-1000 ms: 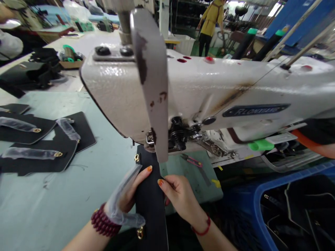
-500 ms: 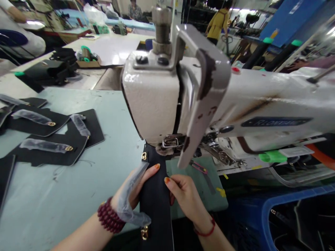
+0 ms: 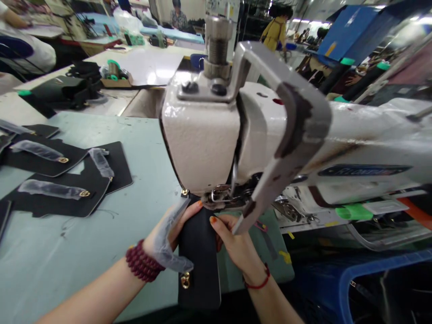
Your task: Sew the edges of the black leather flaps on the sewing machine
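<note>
The left hand (image 3: 168, 236) lies on the left edge of a black panel (image 3: 199, 265), its fingers (image 3: 192, 211) stretched nearly flat and pressing down rather than gripping, the orange-nailed tips just below the sewing machine (image 3: 209, 144). A clear plastic strip (image 3: 165, 245) drapes over the back of this hand and ends by a gold clasp (image 3: 185, 280) on the panel's lower left. A dark red bead bracelet (image 3: 140, 263) circles the left wrist. The right hand (image 3: 238, 245) rests on the panel's right edge, fingers loosely curled, forefinger tip on the black surface, thumb tucked along the side; whether it pinches the edge cannot be told. A red cord (image 3: 258, 283) sits on the right wrist.

The panel lies lengthwise on the pale green tabletop (image 3: 67, 261), its far end running under the machine's foot (image 3: 219, 196), its near end hanging at the tabletop's front edge. A grey metal guard (image 3: 290, 130) arches over the machine head.

To the left, well apart, several more black pieces (image 3: 64, 189) with plastic-wrapped straps lie overlapping on the tabletop. A blue crate (image 3: 371, 288) sits low on the right. Other people work at benches in the background, one in a yellow top (image 3: 275, 33).
</note>
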`<state>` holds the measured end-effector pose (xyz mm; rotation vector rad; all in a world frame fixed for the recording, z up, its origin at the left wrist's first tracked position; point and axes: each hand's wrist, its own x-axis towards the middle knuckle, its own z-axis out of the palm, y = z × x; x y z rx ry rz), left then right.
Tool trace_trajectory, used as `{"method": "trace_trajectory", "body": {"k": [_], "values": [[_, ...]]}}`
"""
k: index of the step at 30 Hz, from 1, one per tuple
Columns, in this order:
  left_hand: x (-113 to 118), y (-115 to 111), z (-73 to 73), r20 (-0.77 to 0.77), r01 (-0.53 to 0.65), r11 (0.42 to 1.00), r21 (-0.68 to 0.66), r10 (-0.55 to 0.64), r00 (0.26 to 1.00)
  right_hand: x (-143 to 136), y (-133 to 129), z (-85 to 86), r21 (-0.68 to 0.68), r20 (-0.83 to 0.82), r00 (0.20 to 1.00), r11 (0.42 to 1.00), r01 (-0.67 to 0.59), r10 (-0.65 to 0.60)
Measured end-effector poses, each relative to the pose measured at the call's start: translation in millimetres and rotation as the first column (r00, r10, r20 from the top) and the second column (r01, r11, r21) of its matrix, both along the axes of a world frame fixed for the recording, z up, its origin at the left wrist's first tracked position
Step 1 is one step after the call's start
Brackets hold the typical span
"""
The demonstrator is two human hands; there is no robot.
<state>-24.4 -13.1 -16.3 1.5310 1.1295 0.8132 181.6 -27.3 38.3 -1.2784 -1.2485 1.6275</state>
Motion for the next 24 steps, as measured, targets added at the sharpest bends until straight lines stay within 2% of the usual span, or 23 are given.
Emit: {"method": "trace_trajectory", "body": {"k": [3,5,7,9,12,14,16,17,19,21,24], "values": [[-8,5,-4.3,-0.063,0.040,0.987,0.155,-0.030,0.998,-2,5,-0.5,0.009,-0.007,1.000,1.000,0.005,-0.005],[-15,10,-5.3,-0.131,0.063,0.951,0.304,-0.024,0.991,-3,9,0.1,0.024,-0.005,1.000,0.999,0.022,-0.021],[-22,18,-1.9,-0.194,0.123,0.901,0.417,-0.043,0.980,-4,12,1.3,0.036,0.003,0.999,0.999,0.032,-0.033],[-27,26,6.4,-0.247,0.192,0.866,0.462,-0.083,0.966,-5,15,2.2,0.048,0.025,0.999,0.998,0.037,-0.038],[-26,31,21.9,-0.278,0.275,0.873,0.404,-0.170,0.946,-6,17,2.9,0.059,0.060,0.996,0.997,0.056,-0.060],[-20,25,30.4,-0.181,0.205,0.936,0.287,-0.157,0.971,-6,15,3.4,0.074,0.084,0.993,0.994,0.080,-0.086],[-9,13,38.4,-0.009,0.045,0.997,0.067,-0.045,0.999,-5,12,4.5,0.089,0.109,0.988,0.991,0.100,-0.109],[-2,7,43.0,0.060,-0.020,0.998,-0.065,0.024,0.998,-5,10,5.2,0.094,0.121,0.986,0.990,0.103,-0.114],[11,0,53.6,0.128,-0.071,0.963,-0.262,0.107,0.986,-5,6,6.3,0.092,0.142,0.984,0.991,0.099,-0.112],[19,0,63.8,0.121,-0.078,0.955,-0.286,0.117,0.986,-4,5,6.7,0.086,0.163,0.981,0.992,0.090,-0.104],[19,8,70.6,0.009,-0.059,0.994,-0.090,0.060,0.998,-5,4,5.9,0.092,0.191,0.977,0.992,0.084,-0.100]]}}
